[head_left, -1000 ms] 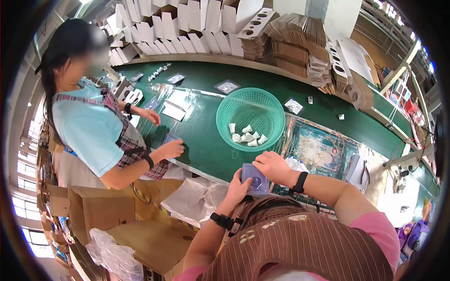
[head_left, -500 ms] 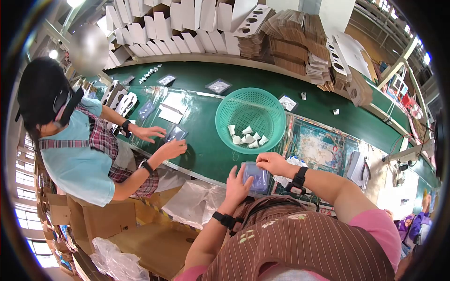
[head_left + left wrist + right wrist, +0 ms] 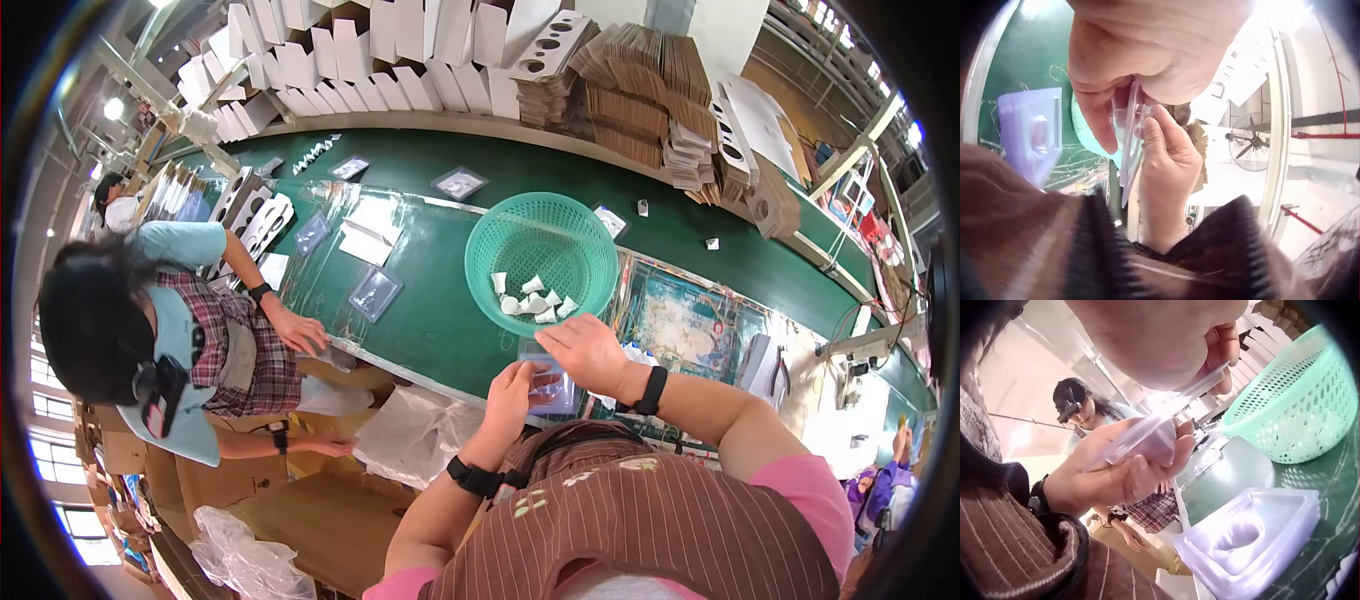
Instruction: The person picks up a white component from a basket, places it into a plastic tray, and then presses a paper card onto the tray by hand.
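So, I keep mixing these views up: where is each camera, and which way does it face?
Head: worn on the head, facing forward and down at the green table; left hand, right hand and striped apron show.
Left wrist: worn there, looking past the left hand and clear plastic piece at the right hand; apron below.
Right wrist: worn there, looking past the right hand at the left hand, another person behind; apron at left.
Shared: both wrist views show both hands, the plastic piece and the green basket.

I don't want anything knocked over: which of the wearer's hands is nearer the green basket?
Right. In the head view, the right hand is close by the near rim of the green basket; the left hand is farther off, lower in the picture.
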Action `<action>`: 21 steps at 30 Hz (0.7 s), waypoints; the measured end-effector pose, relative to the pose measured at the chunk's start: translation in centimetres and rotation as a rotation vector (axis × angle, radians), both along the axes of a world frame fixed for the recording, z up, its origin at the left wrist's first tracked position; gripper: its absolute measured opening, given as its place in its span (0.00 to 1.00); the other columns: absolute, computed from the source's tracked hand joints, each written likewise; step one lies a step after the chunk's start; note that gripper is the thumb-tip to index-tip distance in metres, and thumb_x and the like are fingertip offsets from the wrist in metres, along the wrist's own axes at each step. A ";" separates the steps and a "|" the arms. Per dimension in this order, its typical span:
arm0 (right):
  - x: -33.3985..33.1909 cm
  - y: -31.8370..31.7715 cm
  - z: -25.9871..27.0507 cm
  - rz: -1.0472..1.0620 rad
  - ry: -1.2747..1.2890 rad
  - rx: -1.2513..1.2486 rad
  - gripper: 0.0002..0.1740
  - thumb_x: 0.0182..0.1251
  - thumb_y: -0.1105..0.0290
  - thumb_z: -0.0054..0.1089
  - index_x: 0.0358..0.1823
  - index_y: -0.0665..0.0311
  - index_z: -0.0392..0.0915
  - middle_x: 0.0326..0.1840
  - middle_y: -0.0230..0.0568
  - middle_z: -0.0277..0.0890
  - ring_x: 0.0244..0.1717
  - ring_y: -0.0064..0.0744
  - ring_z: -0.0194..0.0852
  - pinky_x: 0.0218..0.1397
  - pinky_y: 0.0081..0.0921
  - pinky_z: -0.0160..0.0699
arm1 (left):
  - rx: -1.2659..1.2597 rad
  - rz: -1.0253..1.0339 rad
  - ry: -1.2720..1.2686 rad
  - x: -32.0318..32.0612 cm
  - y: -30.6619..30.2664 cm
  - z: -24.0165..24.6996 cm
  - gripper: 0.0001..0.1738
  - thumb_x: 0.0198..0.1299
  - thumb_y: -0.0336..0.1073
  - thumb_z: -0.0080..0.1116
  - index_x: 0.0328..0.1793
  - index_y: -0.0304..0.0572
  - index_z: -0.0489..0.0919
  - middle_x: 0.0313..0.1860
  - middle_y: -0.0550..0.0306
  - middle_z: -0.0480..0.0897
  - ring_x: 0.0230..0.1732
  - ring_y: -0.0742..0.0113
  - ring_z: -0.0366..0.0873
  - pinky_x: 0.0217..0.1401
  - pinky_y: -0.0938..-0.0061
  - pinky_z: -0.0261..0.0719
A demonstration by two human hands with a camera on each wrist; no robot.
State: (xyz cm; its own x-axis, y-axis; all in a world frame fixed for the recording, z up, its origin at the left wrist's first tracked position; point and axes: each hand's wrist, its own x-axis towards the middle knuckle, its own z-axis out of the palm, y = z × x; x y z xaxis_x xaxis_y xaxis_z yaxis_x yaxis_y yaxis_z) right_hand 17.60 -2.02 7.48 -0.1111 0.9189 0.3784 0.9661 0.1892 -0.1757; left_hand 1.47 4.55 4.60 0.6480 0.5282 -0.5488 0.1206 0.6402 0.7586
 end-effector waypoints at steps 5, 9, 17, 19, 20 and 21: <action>0.1 -0.2 -0.5 -0.019 0.080 0.060 0.18 0.48 0.71 0.55 0.43 0.66 0.76 0.36 0.36 0.76 0.38 0.34 0.74 0.42 0.31 0.70 | 0.017 -0.047 0.026 0.4 -0.1 -0.9 0.17 0.70 0.37 0.37 0.49 0.30 0.72 0.44 0.49 0.78 0.44 0.61 0.80 0.40 0.71 0.81; 0.3 -0.4 -0.6 -0.038 0.210 0.041 0.15 0.48 0.72 0.55 0.40 0.65 0.77 0.34 0.38 0.77 0.37 0.37 0.74 0.41 0.33 0.70 | 0.109 -0.068 0.031 0.6 -1.0 -1.6 0.17 0.69 0.37 0.39 0.48 0.28 0.73 0.42 0.48 0.80 0.41 0.63 0.80 0.35 0.72 0.83; -0.1 -0.5 1.0 0.003 0.116 0.071 0.08 0.47 0.73 0.57 0.31 0.63 0.75 0.29 0.36 0.73 0.35 0.38 0.71 0.39 0.34 0.69 | -0.127 0.054 -0.006 1.2 -2.5 -0.4 0.16 0.68 0.37 0.40 0.47 0.31 0.73 0.39 0.51 0.80 0.41 0.63 0.80 0.38 0.72 0.82; -0.4 -0.7 0.3 -0.012 0.175 0.023 0.05 0.48 0.74 0.57 0.29 0.62 0.74 0.28 0.37 0.72 0.36 0.40 0.70 0.39 0.35 0.69 | -0.138 0.056 -0.007 0.9 -2.6 -0.3 0.16 0.68 0.38 0.41 0.45 0.30 0.73 0.40 0.50 0.79 0.41 0.62 0.81 0.39 0.72 0.82; -0.2 -0.8 -0.4 -0.062 0.294 -0.084 0.05 0.51 0.73 0.56 0.30 0.62 0.73 0.29 0.39 0.72 0.36 0.42 0.71 0.38 0.37 0.70 | -0.120 0.042 -0.007 0.6 -2.8 -0.5 0.16 0.67 0.37 0.43 0.51 0.31 0.70 0.44 0.49 0.78 0.42 0.62 0.80 0.39 0.72 0.82; -0.2 -0.9 -1.1 -0.117 0.411 -0.189 0.05 0.54 0.72 0.56 0.32 0.63 0.72 0.29 0.41 0.73 0.36 0.44 0.72 0.38 0.38 0.70 | -0.100 0.024 -0.010 0.5 -2.9 -0.8 0.18 0.66 0.37 0.45 0.57 0.31 0.68 0.48 0.47 0.77 0.43 0.61 0.80 0.39 0.71 0.82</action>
